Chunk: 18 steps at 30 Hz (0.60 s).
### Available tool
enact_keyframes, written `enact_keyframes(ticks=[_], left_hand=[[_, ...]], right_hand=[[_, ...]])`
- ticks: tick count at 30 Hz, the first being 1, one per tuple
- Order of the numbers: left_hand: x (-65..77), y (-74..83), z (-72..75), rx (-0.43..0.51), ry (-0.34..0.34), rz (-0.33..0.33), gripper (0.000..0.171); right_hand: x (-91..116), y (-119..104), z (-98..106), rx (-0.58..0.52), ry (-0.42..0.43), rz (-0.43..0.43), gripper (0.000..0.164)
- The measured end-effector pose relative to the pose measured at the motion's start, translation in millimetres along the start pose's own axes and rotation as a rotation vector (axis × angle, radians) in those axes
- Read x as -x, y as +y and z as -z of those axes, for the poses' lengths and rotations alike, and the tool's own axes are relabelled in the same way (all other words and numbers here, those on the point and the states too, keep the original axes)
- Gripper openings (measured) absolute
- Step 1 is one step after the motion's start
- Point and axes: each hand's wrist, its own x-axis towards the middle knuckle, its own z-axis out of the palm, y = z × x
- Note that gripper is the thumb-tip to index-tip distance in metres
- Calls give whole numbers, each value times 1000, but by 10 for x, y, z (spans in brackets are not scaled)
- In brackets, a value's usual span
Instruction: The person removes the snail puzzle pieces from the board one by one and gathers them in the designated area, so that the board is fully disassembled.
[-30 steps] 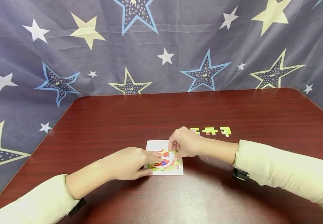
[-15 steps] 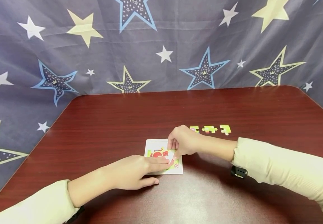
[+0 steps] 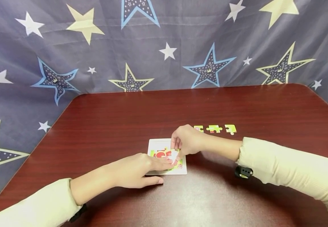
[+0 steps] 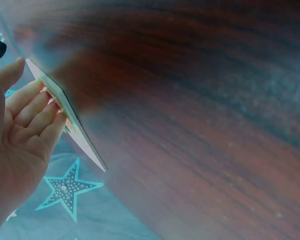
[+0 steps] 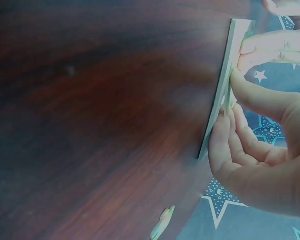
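A white-framed jigsaw puzzle board (image 3: 156,144) with a red and green picture lies flat on the table in the head view. My left hand (image 3: 135,170) reaches over its lower left part, straight fingers resting on the picture, thumb off the near edge. At the board's right side my right hand (image 3: 187,140) pinches a puzzle piece (image 3: 175,153) between thumb and fingers; most of it is hidden. In the right wrist view, a yellow-green edge of that piece (image 5: 233,100) shows between thumb and fingers, against the board. The left fingertips nearly meet the right thumb.
Three loose puzzle pieces lie in a row behind the right hand: one partly hidden (image 3: 199,128), a middle one (image 3: 214,129) and a right one (image 3: 231,129). The dark red table (image 3: 118,119) ends at a star-patterned cloth (image 3: 149,56).
My left hand has slid right and nearer across the picture, its thumb leaving the board's edge. The right hand has kept its pinch at the same spot on the board.
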Motion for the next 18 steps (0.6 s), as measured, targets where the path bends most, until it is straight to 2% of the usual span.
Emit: enact_keyframes(ticks=[5,12,18], left_hand=[[-3,-2,0,-13,-4,-15,46],[-12,-10,7,-36,-15,-43,47],[-12,-18,20,-33,-9,-37,47]], right_hand=[[-10,27,21,-42,-3,-20,24],[-57,87,31,-274,-92,-118,16],[-58,110,37,-322,-72,-144,15]])
